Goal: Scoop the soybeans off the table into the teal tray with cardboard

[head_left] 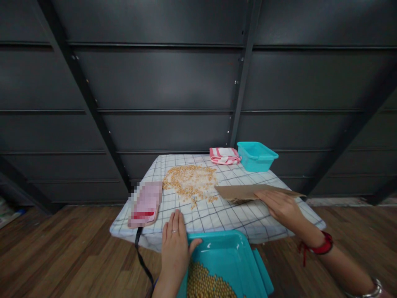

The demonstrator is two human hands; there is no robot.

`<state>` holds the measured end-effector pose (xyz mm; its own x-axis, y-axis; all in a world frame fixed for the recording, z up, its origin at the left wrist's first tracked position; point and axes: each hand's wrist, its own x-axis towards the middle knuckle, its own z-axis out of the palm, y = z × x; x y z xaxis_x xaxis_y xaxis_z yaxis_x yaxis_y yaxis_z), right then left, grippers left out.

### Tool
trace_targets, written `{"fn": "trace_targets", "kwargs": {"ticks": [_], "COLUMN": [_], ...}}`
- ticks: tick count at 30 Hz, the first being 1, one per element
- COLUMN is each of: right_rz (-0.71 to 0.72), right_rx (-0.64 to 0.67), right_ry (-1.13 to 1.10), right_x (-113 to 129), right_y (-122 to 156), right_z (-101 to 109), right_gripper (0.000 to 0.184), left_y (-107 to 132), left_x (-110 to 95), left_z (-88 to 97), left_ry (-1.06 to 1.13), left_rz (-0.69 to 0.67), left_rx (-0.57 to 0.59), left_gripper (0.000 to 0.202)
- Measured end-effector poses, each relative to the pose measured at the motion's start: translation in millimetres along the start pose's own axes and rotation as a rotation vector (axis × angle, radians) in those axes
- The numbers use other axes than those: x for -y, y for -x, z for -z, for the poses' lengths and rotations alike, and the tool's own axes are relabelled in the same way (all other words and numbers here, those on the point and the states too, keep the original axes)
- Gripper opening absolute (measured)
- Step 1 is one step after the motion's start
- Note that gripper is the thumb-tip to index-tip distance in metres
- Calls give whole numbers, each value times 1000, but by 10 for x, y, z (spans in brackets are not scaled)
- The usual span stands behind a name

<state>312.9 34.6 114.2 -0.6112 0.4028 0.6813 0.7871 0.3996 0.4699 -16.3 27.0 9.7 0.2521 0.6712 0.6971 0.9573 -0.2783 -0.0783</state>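
My left hand [175, 244] grips the far left corner of a teal tray [235, 252] holding yellow beans [207, 285], fingers laid over its rim and thumb inside. The tray sits at the near edge of a small table with a white checked cloth [217, 215]. My right hand [281, 205] rests flat, fingers together, on a brown cardboard sheet [245, 191] lying on the cloth. Just left of the sheet's edge lies a spread pile of loose beans [190, 180].
A smaller teal bin [257, 156] and a folded pink striped cloth [223, 155] stand at the table's far edge. A pink phone-like object [145, 203] with a black strap lies at the left. Dark metal shelving stands behind; wooden floor surrounds the table.
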Motion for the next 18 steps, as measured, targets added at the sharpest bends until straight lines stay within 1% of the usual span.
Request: {"fn": "trace_targets", "kwargs": {"ticks": [3,6,8,10,15,18], "right_rz": [10,15,23,34,47,45], "right_rx": [-35,-32,-26,-25,-52,-43], "right_ry": [-24,-54,-63,-65,-89,-94], "right_x": [-61,-161,-188,-164,2,75], "right_y": [8,55,86,104,127,159], "right_z": [57,108,129,137,138,163], "right_gripper": [37,36,36,36,40,39], "left_y": [1,-6,-16,-26,-31,-21], "left_x": [7,6,0,-8,-21,-25], "left_z": [-7,-13,-14,-13,-8,-3], "left_ry": [-25,-28,-31,-38,-54,-55], "left_rz": [-23,-11,2,6,-2,-5], "left_rx": [-3,-18,-23,-32,-55,-53], "left_gripper": [83,82,80,79,82,82]}}
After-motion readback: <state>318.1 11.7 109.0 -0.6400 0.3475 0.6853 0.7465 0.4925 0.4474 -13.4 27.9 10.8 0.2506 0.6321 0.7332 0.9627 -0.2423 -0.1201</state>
